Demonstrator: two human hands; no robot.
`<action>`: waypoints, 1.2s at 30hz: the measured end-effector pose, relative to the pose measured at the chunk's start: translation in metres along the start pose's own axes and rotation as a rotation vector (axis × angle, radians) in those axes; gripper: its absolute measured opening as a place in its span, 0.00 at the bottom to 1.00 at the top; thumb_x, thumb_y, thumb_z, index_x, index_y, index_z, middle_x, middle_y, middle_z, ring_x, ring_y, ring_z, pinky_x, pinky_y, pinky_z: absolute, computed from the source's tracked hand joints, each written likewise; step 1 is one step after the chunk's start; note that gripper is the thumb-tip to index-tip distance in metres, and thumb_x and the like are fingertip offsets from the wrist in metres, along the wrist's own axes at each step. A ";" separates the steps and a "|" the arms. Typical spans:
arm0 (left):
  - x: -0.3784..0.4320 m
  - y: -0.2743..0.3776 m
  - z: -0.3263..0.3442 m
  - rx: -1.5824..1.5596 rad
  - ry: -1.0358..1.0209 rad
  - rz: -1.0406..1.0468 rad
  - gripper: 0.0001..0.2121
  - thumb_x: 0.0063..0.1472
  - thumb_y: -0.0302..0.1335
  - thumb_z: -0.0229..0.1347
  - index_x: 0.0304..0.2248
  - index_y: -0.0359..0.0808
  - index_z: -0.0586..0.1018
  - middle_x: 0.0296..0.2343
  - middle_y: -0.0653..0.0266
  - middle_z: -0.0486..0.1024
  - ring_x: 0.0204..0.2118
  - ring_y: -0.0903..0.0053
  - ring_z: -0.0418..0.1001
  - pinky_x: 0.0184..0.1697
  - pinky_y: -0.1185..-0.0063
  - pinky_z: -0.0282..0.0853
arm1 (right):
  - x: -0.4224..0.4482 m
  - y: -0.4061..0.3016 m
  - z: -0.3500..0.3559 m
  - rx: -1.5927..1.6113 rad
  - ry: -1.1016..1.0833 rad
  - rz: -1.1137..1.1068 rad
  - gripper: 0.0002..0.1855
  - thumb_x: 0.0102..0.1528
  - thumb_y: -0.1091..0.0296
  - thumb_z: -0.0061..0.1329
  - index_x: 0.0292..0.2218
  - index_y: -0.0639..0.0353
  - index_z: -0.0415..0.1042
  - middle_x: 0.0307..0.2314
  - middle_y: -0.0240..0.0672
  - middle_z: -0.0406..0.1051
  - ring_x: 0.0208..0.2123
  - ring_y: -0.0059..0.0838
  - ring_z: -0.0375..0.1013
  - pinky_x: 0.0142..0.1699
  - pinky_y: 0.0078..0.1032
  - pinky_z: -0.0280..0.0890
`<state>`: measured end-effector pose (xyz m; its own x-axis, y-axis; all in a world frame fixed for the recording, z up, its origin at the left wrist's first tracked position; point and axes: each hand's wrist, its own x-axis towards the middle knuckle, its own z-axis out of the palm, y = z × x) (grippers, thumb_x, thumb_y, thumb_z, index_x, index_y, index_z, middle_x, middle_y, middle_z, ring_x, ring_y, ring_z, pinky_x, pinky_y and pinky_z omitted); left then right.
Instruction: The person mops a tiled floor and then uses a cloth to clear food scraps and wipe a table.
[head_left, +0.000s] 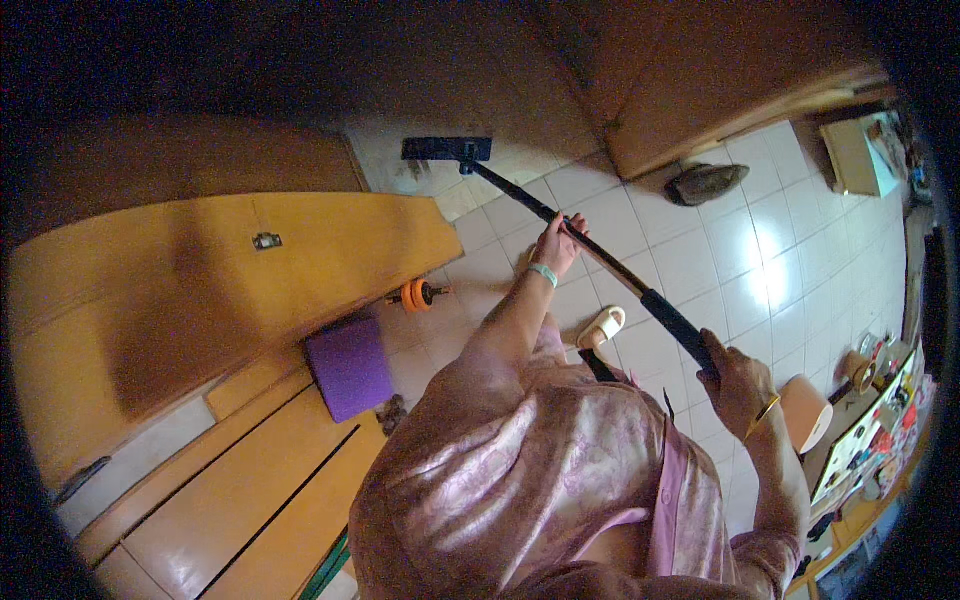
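A flat mop (619, 268) with a long dark pole slants across the view in front of me. My left hand (561, 246), with a pale green band at the wrist, is closed around the middle of the pole. The padded grip at the pole's near end is in my right hand (733, 381), which has a gold-coloured bangle below it. At the far end, the dark rectangular mop head (446, 148) rests on the tiled floor (675, 247), close to a doorway. One foot in a cream slipper (602, 327) shows beneath the pole.
A wooden door (360, 225) stands at the left, with an orange ab wheel (416, 295) and a purple block (351, 367) beside it. A dark bag-like object (706, 184) lies near the wooden furniture (697, 97). A peach bin (804, 414) and a cluttered table (862, 442) are at right.
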<state>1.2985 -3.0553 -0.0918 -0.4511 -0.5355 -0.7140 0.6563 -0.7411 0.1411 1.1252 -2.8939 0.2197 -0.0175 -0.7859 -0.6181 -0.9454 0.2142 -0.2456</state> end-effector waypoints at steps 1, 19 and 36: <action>0.009 0.015 -0.005 -0.015 0.011 0.012 0.09 0.50 0.35 0.41 0.25 0.37 0.62 0.26 0.63 0.66 0.29 0.75 0.64 0.36 0.77 0.58 | 0.011 -0.009 -0.007 -0.009 -0.012 -0.016 0.24 0.41 0.67 0.40 0.42 0.54 0.50 0.19 0.44 0.63 0.19 0.40 0.64 0.23 0.32 0.60; 0.009 0.104 -0.006 0.879 0.285 0.439 0.12 0.49 0.38 0.42 0.22 0.35 0.65 0.15 0.65 0.63 0.15 0.79 0.62 0.13 0.82 0.59 | 0.105 -0.055 -0.038 0.002 -0.002 -0.293 0.24 0.42 0.65 0.40 0.41 0.60 0.51 0.18 0.44 0.64 0.22 0.40 0.65 0.25 0.31 0.60; -0.014 0.001 0.067 0.058 0.202 0.306 0.07 0.48 0.27 0.39 0.17 0.35 0.62 0.14 0.67 0.63 0.15 0.80 0.61 0.18 0.85 0.58 | 0.022 -0.022 -0.092 -0.200 0.079 0.095 0.19 0.40 0.66 0.43 0.36 0.54 0.58 0.15 0.37 0.60 0.17 0.34 0.61 0.21 0.27 0.56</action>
<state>1.2648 -3.0758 -0.0355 -0.1072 -0.6495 -0.7527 0.7047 -0.5837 0.4033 1.1157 -2.9692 0.2801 -0.1278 -0.8123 -0.5691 -0.9838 0.1768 -0.0314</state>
